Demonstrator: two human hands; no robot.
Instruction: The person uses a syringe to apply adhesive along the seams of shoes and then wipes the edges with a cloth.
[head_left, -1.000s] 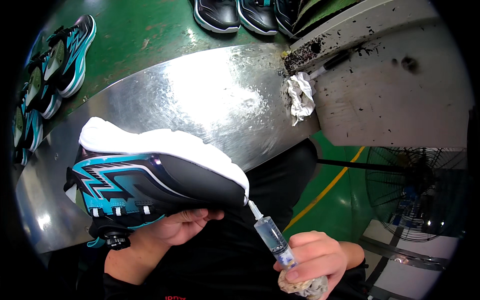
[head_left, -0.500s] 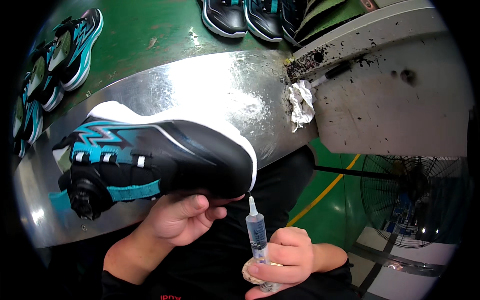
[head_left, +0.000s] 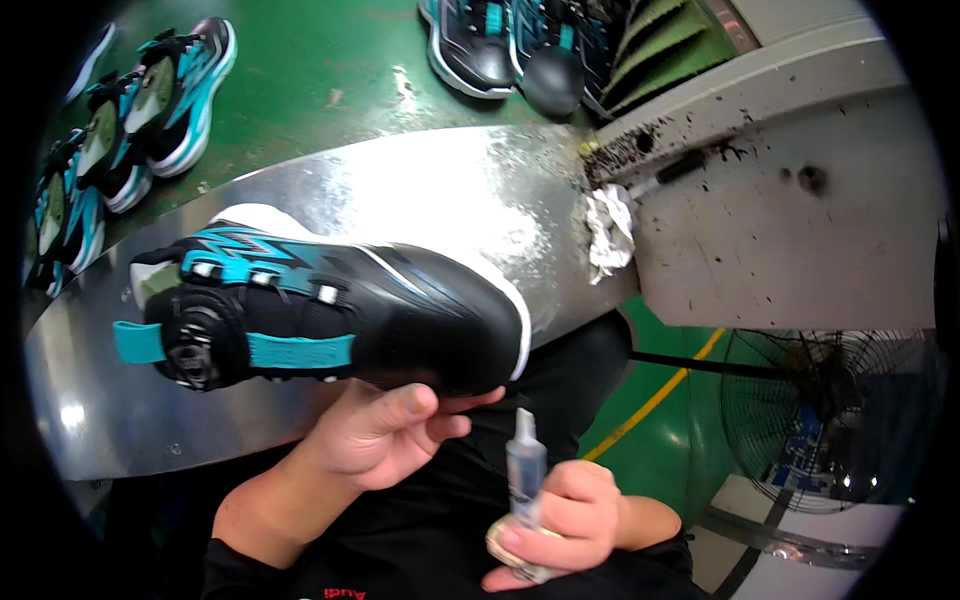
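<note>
My left hand (head_left: 385, 430) grips a black and teal sneaker (head_left: 330, 315) from below, near its toe. The shoe lies on its side over the metal bench (head_left: 400, 190), its upper and round dial closure facing me, white sole turned away. My right hand (head_left: 560, 515) is closed around a small clear syringe-like applicator (head_left: 525, 470) and a crumpled rag (head_left: 510, 550). The applicator's tip points up, a short way below the shoe's toe and not touching it.
Several matching sneakers (head_left: 150, 110) stand on the green surface at the left, more sneakers (head_left: 500, 45) at the top. A crumpled white rag (head_left: 608, 230) hangs at the edge of a stained grey machine (head_left: 790, 200). A floor fan (head_left: 830, 420) sits at lower right.
My left hand has rolled the shoe so its upper and dial face me. My right hand has drawn the applicator down and away from the toe, tip now upright.
</note>
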